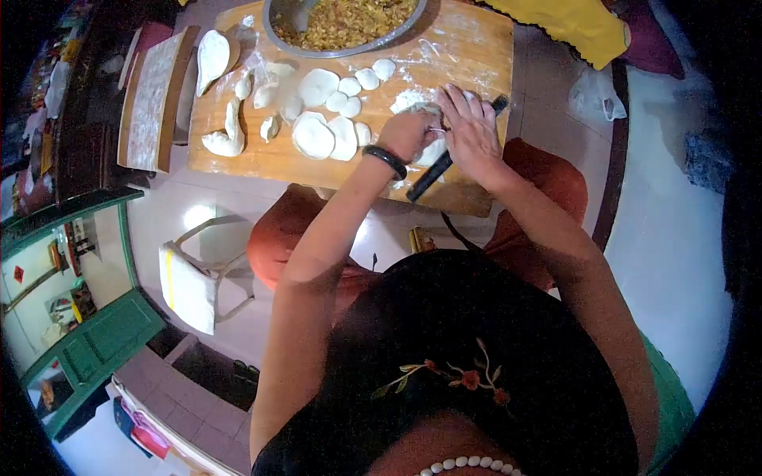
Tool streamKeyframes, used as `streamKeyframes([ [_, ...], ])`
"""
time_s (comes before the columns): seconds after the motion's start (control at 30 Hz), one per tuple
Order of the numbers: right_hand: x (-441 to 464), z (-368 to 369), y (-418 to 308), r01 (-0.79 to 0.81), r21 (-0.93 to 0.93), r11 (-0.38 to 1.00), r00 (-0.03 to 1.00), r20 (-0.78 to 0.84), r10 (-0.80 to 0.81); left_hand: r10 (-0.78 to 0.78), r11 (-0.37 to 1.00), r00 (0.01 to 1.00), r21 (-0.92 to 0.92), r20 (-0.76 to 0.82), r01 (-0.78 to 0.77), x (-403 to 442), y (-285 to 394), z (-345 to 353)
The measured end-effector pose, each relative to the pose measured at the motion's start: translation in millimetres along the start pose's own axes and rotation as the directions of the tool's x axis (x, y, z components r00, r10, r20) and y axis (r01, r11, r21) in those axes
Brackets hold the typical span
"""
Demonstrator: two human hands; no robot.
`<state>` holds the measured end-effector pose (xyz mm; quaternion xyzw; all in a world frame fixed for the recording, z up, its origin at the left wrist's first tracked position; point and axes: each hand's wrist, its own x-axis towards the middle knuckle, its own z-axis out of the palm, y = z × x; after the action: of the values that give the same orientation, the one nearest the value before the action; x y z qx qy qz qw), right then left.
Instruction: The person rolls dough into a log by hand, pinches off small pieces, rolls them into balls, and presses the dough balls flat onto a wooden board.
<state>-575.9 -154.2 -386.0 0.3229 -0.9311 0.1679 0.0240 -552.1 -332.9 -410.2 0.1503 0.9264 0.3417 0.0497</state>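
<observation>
My left hand [410,133], a dark bangle on its wrist, has its fingers curled at the edge of a dough round [432,151] on the wooden board [262,166]. My right hand [470,127] lies with fingers stretched over a dark rolling pin [431,176], which slants across the board beneath the palm. To the left are flat dough rounds [313,136], smaller dough pieces [367,78] and a curved dough strip [230,136]. White flour [410,99] is heaped just beyond my hands.
A metal bowl of filling [345,52] stands at the board's far edge. Farther left are a floured board [156,99] and a chair with a white cover [187,287]. A yellow cloth [567,28] and a plastic bag [595,95] are at the right.
</observation>
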Motion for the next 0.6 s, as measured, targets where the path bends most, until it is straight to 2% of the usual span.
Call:
streamKeyframes([
  [0.13,26,5,-10,-0.008,-0.003,1.0,0.999,-0.04,0.008,-0.104,0.986,0.994,-0.138,-0.029,0.099,-8,-6,-7],
  [0.23,42,7,-18,-0.068,-0.037,0.997,0.997,-0.034,0.066,-0.187,0.966,0.982,-0.181,0.012,0.186,-13,0,-21],
  [0.4,72,19,-27,-0.161,-0.02,0.987,0.981,-0.109,0.158,-0.183,0.98,0.975,-0.097,-0.125,0.172,-18,-3,-18],
  [0.5,87,25,-30,-0.175,-0.053,0.983,0.981,-0.097,0.169,-0.283,0.958,0.955,-0.077,-0.091,0.276,-13,3,-30],
  [0.6,64,27,-23,-0.2,0.05,0.979,0.972,-0.113,0.204,-0.33,0.942,0.937,-0.109,-0.117,0.318,-17,-18,-17],
])
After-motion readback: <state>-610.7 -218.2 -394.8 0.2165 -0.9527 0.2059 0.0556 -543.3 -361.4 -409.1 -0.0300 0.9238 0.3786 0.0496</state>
